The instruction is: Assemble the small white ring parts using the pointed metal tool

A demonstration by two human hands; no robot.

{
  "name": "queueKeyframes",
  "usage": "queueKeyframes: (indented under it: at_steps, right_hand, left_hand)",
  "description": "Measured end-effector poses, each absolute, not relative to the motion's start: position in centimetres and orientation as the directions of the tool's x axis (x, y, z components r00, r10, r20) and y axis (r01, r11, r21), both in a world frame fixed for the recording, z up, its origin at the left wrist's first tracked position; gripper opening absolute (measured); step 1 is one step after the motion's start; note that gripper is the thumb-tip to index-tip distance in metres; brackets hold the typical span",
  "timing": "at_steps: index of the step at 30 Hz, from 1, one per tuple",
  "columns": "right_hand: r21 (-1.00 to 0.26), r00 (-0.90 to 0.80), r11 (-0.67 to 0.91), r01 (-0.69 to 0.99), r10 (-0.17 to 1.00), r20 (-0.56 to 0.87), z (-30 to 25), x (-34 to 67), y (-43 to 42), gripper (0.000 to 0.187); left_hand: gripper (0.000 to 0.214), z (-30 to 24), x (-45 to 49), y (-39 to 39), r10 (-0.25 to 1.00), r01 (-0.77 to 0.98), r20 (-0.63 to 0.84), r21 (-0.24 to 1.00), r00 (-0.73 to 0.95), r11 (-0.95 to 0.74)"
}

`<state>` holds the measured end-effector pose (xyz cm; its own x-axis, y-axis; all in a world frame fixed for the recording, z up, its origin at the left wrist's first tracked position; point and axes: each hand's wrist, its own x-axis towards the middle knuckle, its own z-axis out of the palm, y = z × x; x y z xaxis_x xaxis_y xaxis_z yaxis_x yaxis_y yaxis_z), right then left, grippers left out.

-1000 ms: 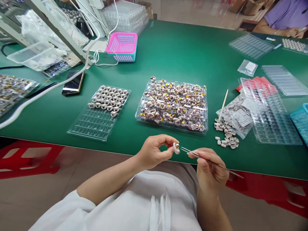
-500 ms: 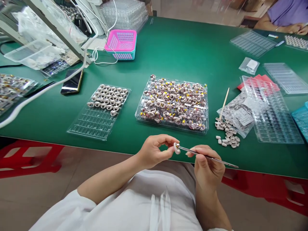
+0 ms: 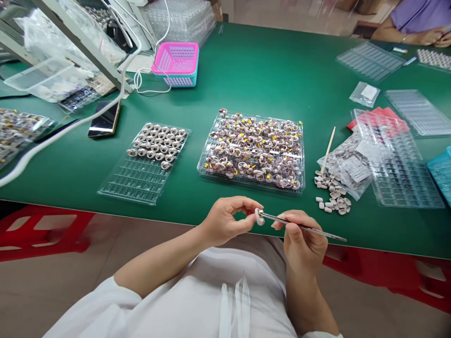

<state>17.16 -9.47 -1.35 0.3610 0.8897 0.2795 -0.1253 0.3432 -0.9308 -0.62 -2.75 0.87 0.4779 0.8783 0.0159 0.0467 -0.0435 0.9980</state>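
Observation:
Between thumb and forefinger, my left hand (image 3: 227, 220) pinches a small off-white earbud shell (image 3: 260, 217) with a bit of yellow inside. My right hand (image 3: 306, 237) is closed around metal tweezers (image 3: 312, 229), whose tips reach into the shell. Beyond my hands lies a clear tray (image 3: 251, 180) crowded with similar shells, wires and yellow tabs. To its left, another clear tray (image 3: 141, 176) carries rows of off-white shells (image 3: 160, 141) in its far half. Loose off-white pieces (image 3: 334, 195) lie on the table to the right.
A wooden stick (image 3: 330, 143) rests by a plastic bag of parts (image 3: 347, 164) and a clear tray (image 3: 408, 173). A phone (image 3: 104, 119), a pink basket (image 3: 178, 58) and a white cable (image 3: 102, 112) are at left. Another person's hands (image 3: 431, 37) show at far right.
My hands hold nearly the same pose, with the tweezer tips still at the shell. The whole view has shifted very slightly. The other person's hands have moved a little.

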Motion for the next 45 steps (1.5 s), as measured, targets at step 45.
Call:
queueKeyframes:
  at_steps: [45]
  right_hand:
    - [-0.936,-0.038,0.288,0.200,0.957,0.286,-0.8,19.7,-9.2,0.027]
  left_hand:
    - [0.011,2.5,-0.4,-1.8,0.728,0.021,-0.338,0.913,0.596,0.407]
